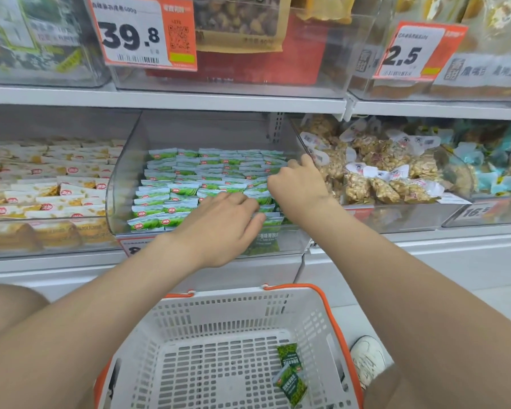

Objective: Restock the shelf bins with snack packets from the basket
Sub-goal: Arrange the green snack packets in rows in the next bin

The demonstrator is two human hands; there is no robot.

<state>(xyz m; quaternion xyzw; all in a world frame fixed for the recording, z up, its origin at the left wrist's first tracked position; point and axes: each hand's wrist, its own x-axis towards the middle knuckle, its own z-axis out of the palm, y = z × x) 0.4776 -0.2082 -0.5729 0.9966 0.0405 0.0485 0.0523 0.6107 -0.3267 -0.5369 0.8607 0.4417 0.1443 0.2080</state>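
Note:
A clear shelf bin point(121, 184) in the middle holds rows of green-and-white snack packets point(186, 178). My left hand point(222, 228) lies flat over the front packets at the bin's lip, fingers straight and pointing right. My right hand point(298, 184) is inside the bin at its right side, fingers curled down onto the packets; what they grip is hidden. Below, a white plastic basket point(219, 317) with orange handles holds two green packets point(291, 376) at its right side.
The left bin holds yellow-and-white packets point(50, 184). The right bin holds clear bags of brown snacks point(387, 172), with blue packets point(502, 160) further right. Upper shelf bins carry orange price tags point(145, 31). A white shoe point(368, 358) stands right of the basket.

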